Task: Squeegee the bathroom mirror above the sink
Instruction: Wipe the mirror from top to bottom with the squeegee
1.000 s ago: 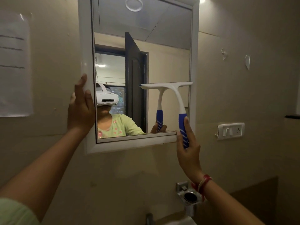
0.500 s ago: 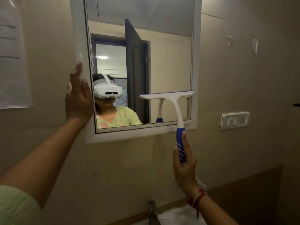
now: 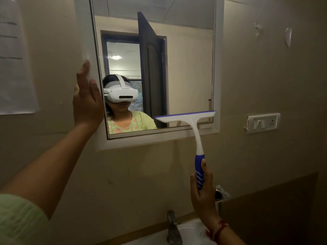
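Dim beige bathroom wall; white-framed mirror (image 3: pixel 185 68), left hand (image 3: pixel 87 101) flat on its left frame, fingers together; right hand (image 3: pixel 203 190) wrapped round squeegee (image 3: pixel 192 129), blade apparently on the lower-right glass: keep even pressure to the frame.

Beige wall (image 3: pixel 265 76), dimly lit. White paper sheet (image 3: pixel 16 68) with faint dark lines fixed to wall at far left. White switch-and-socket plate (image 3: pixel 262 123) mounted at right. Two scraps of clear tape (image 3: pixel 288 38) stuck high on wall at right. Dark brown panel (image 3: pixel 274 209) at lower right. Grey metal tap (image 3: pixel 174 228) above white basin (image 3: pixel 191 232) at bottom edge.
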{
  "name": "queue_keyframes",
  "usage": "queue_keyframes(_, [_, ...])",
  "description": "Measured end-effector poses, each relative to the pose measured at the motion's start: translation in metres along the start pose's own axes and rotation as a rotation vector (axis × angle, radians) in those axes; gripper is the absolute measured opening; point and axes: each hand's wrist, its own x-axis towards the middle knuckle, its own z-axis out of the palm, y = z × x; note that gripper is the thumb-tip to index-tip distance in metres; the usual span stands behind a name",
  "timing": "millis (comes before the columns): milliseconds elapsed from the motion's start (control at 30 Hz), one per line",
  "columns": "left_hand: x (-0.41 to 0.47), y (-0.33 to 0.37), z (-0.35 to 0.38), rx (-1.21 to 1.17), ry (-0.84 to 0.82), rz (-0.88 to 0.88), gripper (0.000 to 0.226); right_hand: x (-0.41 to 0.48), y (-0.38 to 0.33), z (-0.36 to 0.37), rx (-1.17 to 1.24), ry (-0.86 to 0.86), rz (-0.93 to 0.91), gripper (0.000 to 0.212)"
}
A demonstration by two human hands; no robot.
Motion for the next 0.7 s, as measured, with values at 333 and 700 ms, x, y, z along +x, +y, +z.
queue_keyframes(333, [0.002, 0.002, 0.001, -0.011, 0.007, 0.01, 0.043, -0.018, 0.003, -0.005, -0.056, -0.012, 0.058, 0.059])
queue_keyframes(700, [0.003, 0.002, 0.0, -0.01, 0.005, -0.006, 0.043, -0.025, -0.001, -0.015, -0.137, -0.056, 0.049, 0.073])
